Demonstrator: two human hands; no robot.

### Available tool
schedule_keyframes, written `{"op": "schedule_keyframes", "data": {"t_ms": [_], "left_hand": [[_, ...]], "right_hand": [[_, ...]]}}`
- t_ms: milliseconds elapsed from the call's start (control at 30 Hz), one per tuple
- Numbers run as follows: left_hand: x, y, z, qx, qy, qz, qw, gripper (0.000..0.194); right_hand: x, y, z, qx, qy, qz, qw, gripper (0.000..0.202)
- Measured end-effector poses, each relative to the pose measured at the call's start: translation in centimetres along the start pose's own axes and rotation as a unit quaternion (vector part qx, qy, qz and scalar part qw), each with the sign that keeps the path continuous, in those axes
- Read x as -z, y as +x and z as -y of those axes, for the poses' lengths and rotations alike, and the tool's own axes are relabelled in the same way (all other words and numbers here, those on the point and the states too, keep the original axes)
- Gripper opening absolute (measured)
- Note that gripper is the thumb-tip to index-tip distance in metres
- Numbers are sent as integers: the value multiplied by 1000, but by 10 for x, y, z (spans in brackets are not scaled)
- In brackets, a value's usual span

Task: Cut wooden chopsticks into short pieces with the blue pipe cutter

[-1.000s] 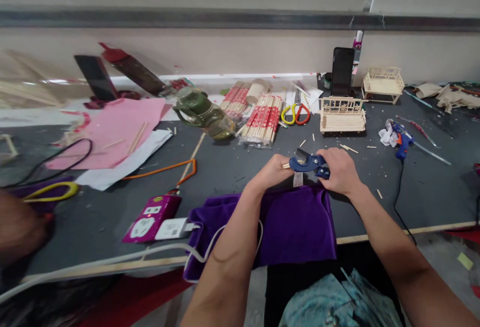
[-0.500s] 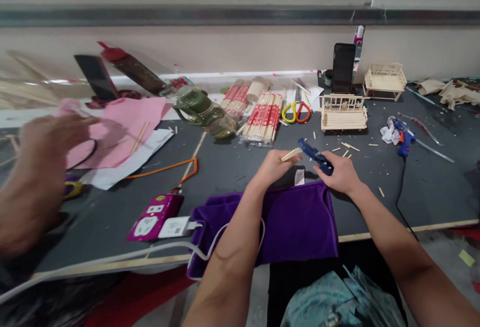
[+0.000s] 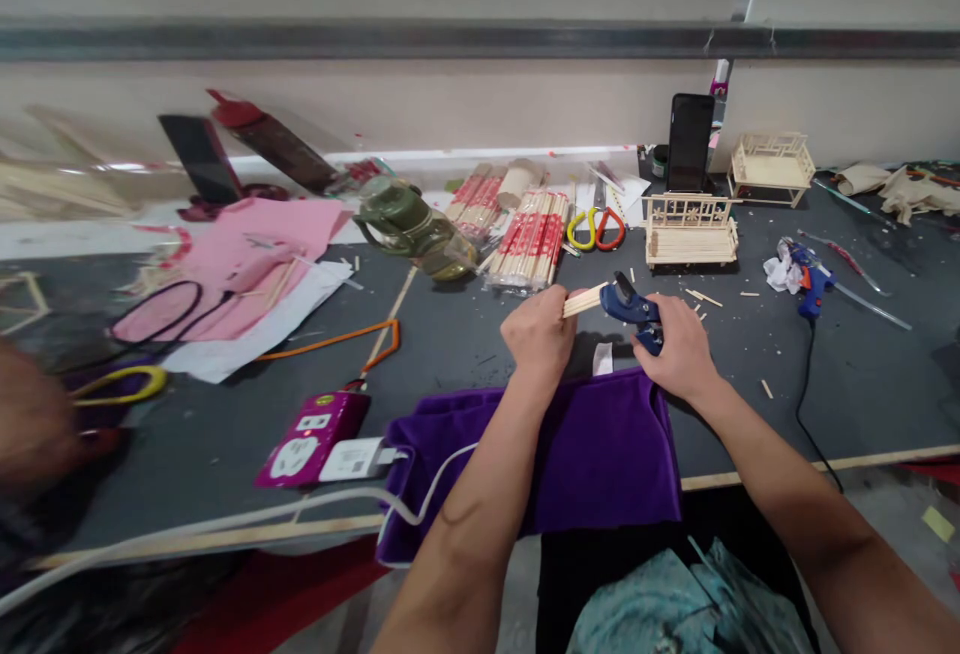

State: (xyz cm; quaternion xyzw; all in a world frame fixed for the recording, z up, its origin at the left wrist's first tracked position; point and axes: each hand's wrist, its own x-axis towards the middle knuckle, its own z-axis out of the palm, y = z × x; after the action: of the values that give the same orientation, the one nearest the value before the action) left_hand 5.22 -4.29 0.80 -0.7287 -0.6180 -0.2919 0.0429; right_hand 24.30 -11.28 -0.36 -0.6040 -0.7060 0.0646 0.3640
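Two assembled miniature benches, a near one point(image 3: 691, 239) and a far one point(image 3: 771, 169), stand at far right, with short offcuts point(image 3: 703, 298) scattered nearer—so some cutting looks done, while the packaged chopsticks point(image 3: 529, 239) appear unused. The left hand point(image 3: 538, 334) has its fingers curled tightly around a small bundle of wooden sticks point(image 3: 585, 301), just beyond the purple cloth point(image 3: 607, 454). The right hand point(image 3: 677, 349) wraps its fingers around a blue hand cutter point(image 3: 628, 306), its head at the sticks' right ends—whether the blades bite, I cannot tell.

Left of you: translucent green plastic bottle point(image 3: 416, 232) lies sideways; magenta rectangular socket box point(image 3: 316, 438) sits nearer you. Black rectangular phone point(image 3: 690, 144) stands upright.
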Motion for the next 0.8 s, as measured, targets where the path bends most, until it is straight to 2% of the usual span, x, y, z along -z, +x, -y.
{"op": "schedule_keyframes", "data": {"t_ms": [167, 267, 367, 500, 567, 633, 733, 800], "left_hand": [[-1, -1, -4, -11, 26, 27, 999, 30], [-4, -1, -3, 8, 44, 54, 998, 27], [-5, -2, -3, 20, 47, 61, 997, 32], [-4, -4, -6, 31, 25, 50, 998, 28], [-3, -4, -7, 33, -16, 61, 997, 26], [-4, -2, -6, 26, -92, 97, 991, 30], [-6, 2, 0, 5, -237, 169, 957, 41], [-7, 6, 5, 8, -305, 176, 936, 46]], "right_hand": [[1, 0, 5, -29, 35, 10, 999, 35], [7, 2, 4, -87, 88, 10, 992, 28], [11, 5, 1, -128, 93, 0, 987, 27], [8, 5, -3, -86, 35, -24, 995, 31], [6, 5, -3, -53, 6, -21, 998, 35], [6, 4, -3, -26, -10, -16, 999, 38], [10, 4, -2, 7, -6, -13, 1000, 41], [13, 4, -1, 23, -3, -13, 1000, 41]]}}
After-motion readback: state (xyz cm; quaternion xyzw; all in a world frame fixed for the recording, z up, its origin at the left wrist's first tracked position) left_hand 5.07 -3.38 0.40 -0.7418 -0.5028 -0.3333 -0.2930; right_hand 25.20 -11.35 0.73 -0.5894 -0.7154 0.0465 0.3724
